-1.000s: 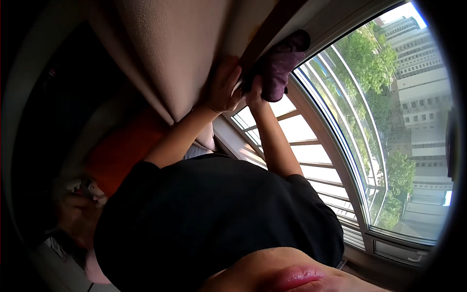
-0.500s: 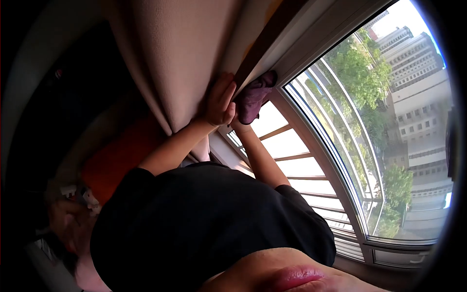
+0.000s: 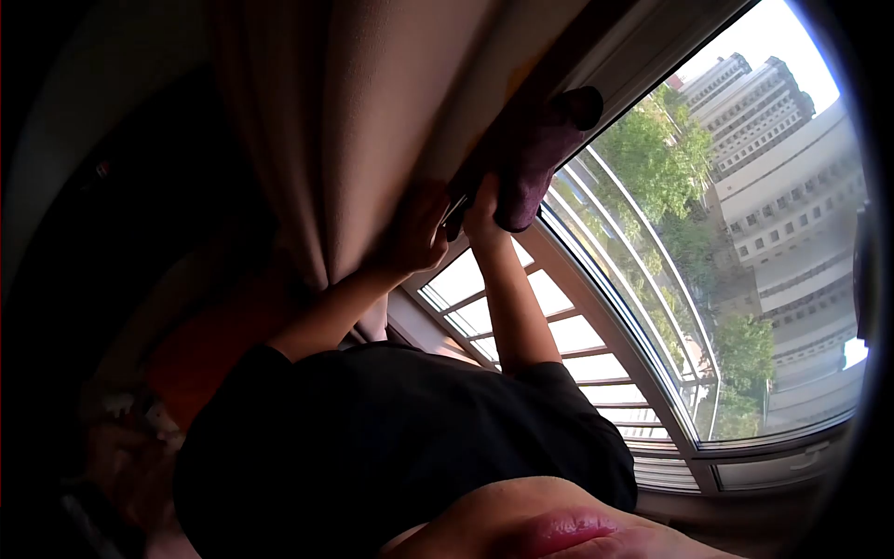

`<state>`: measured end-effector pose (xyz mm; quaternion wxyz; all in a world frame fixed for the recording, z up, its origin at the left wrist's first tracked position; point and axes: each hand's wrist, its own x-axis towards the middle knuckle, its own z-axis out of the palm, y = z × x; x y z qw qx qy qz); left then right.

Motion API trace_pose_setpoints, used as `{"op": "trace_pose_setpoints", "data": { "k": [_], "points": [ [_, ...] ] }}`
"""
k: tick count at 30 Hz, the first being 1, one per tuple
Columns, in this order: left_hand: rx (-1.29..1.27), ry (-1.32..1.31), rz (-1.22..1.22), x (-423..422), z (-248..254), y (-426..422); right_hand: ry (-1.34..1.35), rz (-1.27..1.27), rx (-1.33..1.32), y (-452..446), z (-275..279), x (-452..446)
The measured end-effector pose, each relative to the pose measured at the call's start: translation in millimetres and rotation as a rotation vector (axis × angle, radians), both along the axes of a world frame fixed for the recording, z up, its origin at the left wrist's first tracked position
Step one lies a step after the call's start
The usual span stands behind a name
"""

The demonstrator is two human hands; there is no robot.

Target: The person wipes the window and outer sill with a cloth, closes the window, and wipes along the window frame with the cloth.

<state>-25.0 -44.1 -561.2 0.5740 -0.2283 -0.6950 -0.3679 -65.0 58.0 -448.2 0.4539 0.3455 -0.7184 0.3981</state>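
Observation:
My right hand grips a dark purple cloth, which is bunched up along the window frame. Part of that hand's fingers is hidden behind the cloth. My left hand lies in shadow close by, its fingers stretched out beside a dark upright strip at the frame's edge. A pale curtain hangs right next to the left hand. Between the two hands shows a small bright edge that I cannot make out.
A large window pane fills the right side, with trees and tall buildings outside. Below it are light slats. An orange thing and dim clutter lie at the lower left.
My right hand and the purple cloth have moved up and to the right along the frame. The left hand has shifted slightly down and is darker. The view has turned a little.

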Motion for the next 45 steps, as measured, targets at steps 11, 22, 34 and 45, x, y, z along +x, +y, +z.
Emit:
{"op": "trace_pose_setpoints", "data": {
  "k": [11, 22, 34, 45],
  "points": [
    [-0.003, 0.043, 0.039, 9.4, 12.9, -1.2, 0.245, 0.111, 0.038, -4.4, 137.4, 18.2],
    [0.001, -0.019, 0.014, 6.9, 5.2, 2.5, 0.184, 0.174, 0.235, 20.5, 73.6, 28.0],
    [0.01, -0.001, -0.008, 1.0, -5.0, 1.2, 0.138, -0.057, 0.104, -3.0, 23.2, 23.2],
    [0.006, 0.02, 0.042, 2.9, 0.0, 2.7, 0.09, -0.084, 0.187, 7.2, 13.4, 20.0]
  ]
}}
